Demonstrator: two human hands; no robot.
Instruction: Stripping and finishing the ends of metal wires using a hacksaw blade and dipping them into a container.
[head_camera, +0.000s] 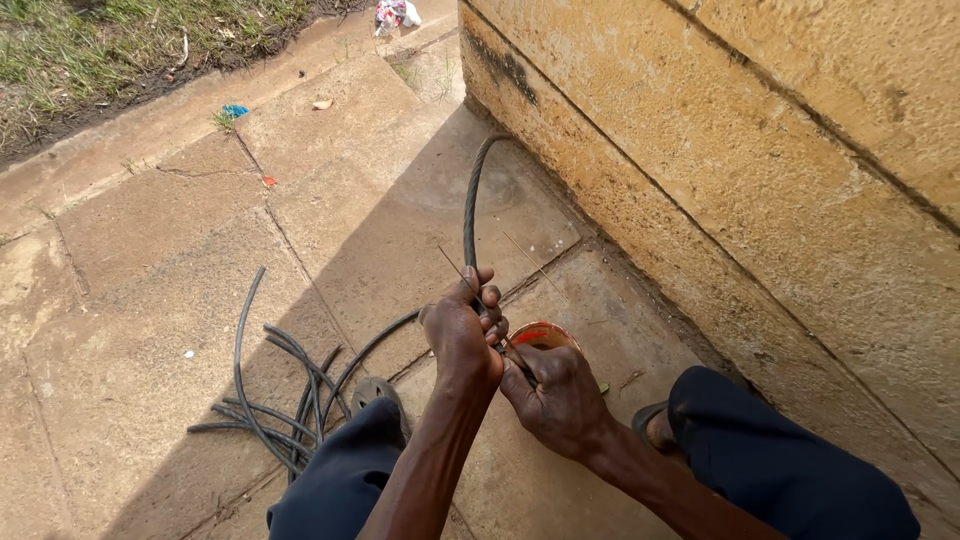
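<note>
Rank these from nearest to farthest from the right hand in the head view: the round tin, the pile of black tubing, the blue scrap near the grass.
1. Round tin: touching the right hand, just above it.
2. Pile of black tubing: on the ground, left.
3. Blue scrap: far upper left.

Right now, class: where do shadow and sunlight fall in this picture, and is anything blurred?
Head view: shadow covers both hands, left hand and right hand, and the cable; sunlight hits the grass and wall; nothing is noticeably blurred.
</note>
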